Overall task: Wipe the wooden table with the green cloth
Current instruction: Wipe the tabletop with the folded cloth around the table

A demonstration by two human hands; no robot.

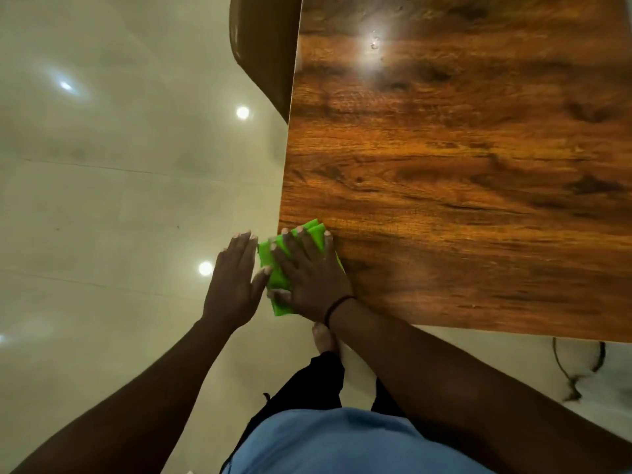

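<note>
Green cloth [309, 234] — mostly hidden under right hand [309, 271]

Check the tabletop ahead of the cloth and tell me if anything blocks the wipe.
Nothing visible does. The right hand presses flat on the green cloth at the near left corner of the wooden table. The surface beyond shows only glare and what may be droplets at the far end.

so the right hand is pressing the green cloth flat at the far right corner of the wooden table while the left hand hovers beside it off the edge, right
Not quite. The head view shows the right hand pressing the green cloth flat at the near left corner of the wooden table, not the far right one. The rest holds: the left hand is open beside it, past the table's left edge.
</note>
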